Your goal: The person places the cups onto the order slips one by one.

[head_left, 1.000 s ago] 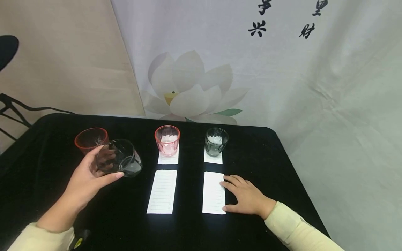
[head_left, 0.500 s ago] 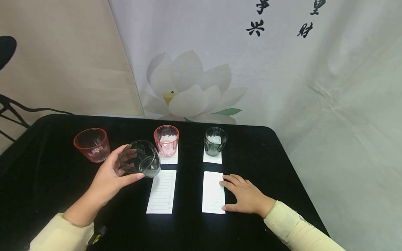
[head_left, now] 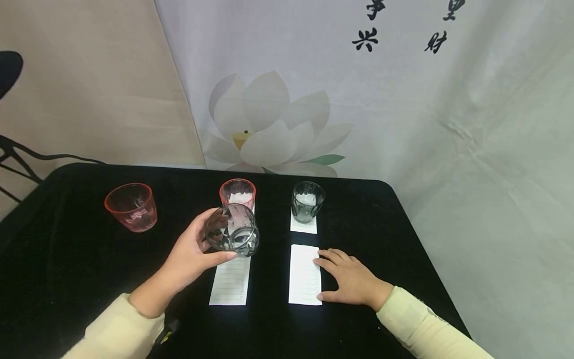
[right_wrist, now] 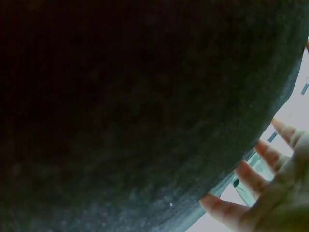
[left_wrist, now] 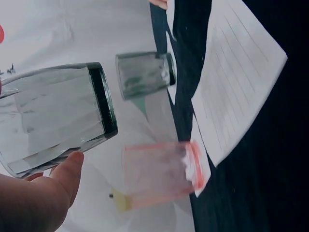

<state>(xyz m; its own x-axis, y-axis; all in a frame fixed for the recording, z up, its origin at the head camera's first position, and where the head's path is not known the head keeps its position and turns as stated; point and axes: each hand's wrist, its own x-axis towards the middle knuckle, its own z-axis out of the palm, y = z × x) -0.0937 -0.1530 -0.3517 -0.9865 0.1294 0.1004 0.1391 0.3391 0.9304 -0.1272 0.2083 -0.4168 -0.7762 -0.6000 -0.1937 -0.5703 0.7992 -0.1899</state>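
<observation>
My left hand (head_left: 190, 257) holds a clear grey glass tumbler (head_left: 233, 232) by its side, thumb low on the near face. In the head view the tumbler overlaps the far end of the left lined paper slip (head_left: 229, 289) and the lower part of a pink tumbler (head_left: 237, 191). The left wrist view shows the held tumbler (left_wrist: 53, 116) close up, its thick base pointing toward the table. On the right, my right hand (head_left: 352, 281) rests on the black table with spread fingers, fingertips at the edge of the right lined paper slip (head_left: 305, 276).
A second grey tumbler (head_left: 308, 202) stands on a paper slip at the back right, with something white in it. Another pink tumbler (head_left: 136, 212) stands apart at the left. The black-covered table (head_left: 80, 264) ends at a printed curtain (head_left: 278, 50) behind.
My left hand has carried the grey tumbler rightward, from in front of the left pink tumbler to above the left paper slip. The right hand has stayed in place.
</observation>
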